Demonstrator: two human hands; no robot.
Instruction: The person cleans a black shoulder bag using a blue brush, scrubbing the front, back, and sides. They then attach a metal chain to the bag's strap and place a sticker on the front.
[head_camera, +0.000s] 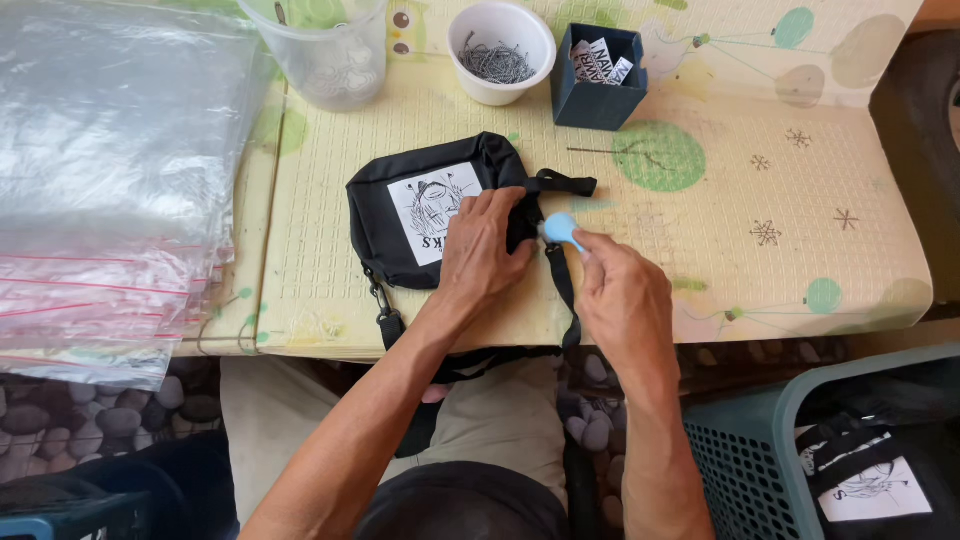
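A small black bag (400, 200) with a white printed patch lies on the pale yellow mat-covered table (720, 230). My left hand (482, 248) presses down on the bag's right side, fingers spread over the fabric. My right hand (622, 290) holds a small light-blue tool (562, 231) by its handle, its tip against the bag's right edge where the black strap (562, 270) joins. The strap runs off the table's front edge toward my lap.
At the back stand a clear plastic cup (330, 50) of metal rings, a white bowl (502, 52) of metal pins and a dark blue box (598, 75) of tags. A stack of clear zip bags (100, 180) lies left. A teal basket (760, 440) with more black bags sits at lower right.
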